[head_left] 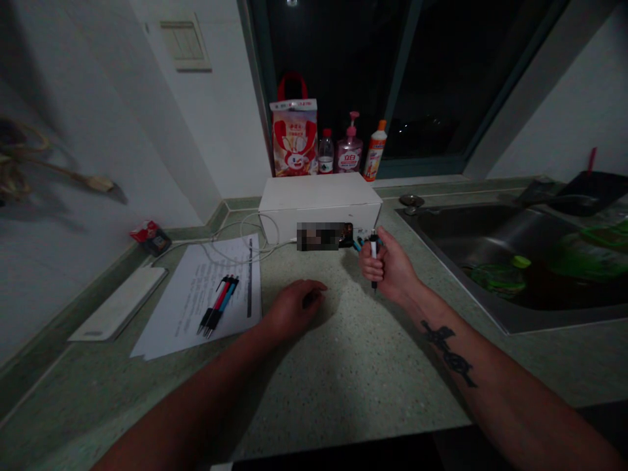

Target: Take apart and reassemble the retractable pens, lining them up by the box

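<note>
Nearest the camera, the left forearm (196, 405) and right forearm (515, 392) extend across the speckled green worktop (363, 386). The right hand (390, 265), closed in a fist, grips a white-barrelled pen (373, 252) with its long axis upright and its tip pointing down at 6 o'clock. The left hand (297, 307), nearer the bundled pens (218, 304), rests loosely curled at the right hand's 8 o'clock; whether it holds anything is hidden. The bundled pens lie at its 9 o'clock on a printed sheet (186, 307), axes running 1 to 7 o'clock. A white box (318, 209) stands at 12 o'clock, a steel sink (564, 318) at 3 o'clock.
</note>
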A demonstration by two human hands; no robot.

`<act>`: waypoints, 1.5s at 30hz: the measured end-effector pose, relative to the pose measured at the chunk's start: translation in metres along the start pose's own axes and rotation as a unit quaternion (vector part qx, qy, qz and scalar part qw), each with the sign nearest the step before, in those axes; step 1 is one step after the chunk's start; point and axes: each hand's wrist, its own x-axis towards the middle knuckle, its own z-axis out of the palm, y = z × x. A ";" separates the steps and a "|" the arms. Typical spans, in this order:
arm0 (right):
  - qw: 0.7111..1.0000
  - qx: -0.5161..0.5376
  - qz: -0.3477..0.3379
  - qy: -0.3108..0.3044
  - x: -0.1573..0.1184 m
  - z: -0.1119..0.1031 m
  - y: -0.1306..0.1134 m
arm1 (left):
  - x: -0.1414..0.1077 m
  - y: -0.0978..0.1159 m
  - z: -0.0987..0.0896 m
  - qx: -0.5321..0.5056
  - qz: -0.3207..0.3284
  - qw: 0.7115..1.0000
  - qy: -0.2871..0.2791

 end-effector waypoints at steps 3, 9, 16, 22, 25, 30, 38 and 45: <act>1.000 0.020 -0.001 -0.022 -0.002 -0.001 -0.005 | 0.000 0.000 0.000 0.007 0.001 1.000 0.000; 0.998 0.043 0.014 -0.043 -0.006 -0.001 -0.011 | 0.000 0.000 0.001 0.015 0.002 1.000 0.004; 0.997 0.067 0.008 -0.046 -0.008 0.000 -0.011 | 0.000 -0.001 0.001 0.017 0.002 1.000 0.000; 0.997 0.069 -0.007 -0.031 -0.009 -0.001 -0.011 | 0.000 -0.002 0.002 0.008 0.000 1.000 0.000; 0.998 0.059 -0.011 -0.001 -0.009 0.001 -0.011 | 0.000 -0.003 0.002 0.015 0.006 1.000 -0.003; 0.998 0.043 -0.046 0.020 -0.010 0.006 -0.009 | -0.001 -0.004 0.002 0.021 0.007 1.000 -0.001; 0.993 -0.019 -0.100 0.066 -0.008 0.011 -0.002 | 0.000 0.001 0.000 0.011 0.002 1.000 0.002; 0.994 -0.018 -0.086 0.061 -0.005 0.009 -0.002 | 0.000 0.001 0.000 0.018 0.001 1.000 -0.007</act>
